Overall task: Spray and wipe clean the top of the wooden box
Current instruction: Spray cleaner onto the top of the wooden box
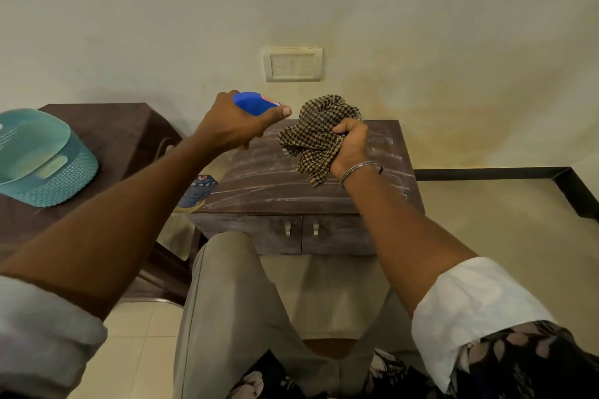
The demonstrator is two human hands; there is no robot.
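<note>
left hand (pixel 236 121) clenches blue spray bottle (pixel 256 103); right hand (pixel 351 147) bunches checked cloth (pixel 316 136) above wooden box (pixel 275 185).
cloth looks soft and limp, best kept wadded; bottle likely light, rigid.

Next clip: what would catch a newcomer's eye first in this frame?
Probably the two hands raised over the wooden box: the left hand holds a blue spray bottle, the right hand a bunched checked cloth. White streaks cross the box's dark top. At far left, a teal basket lies on a dark table.

Wooden box (pixel 301 185) against wall, basket (pixel 42 159) on table (pixel 129 136) to its left
</note>
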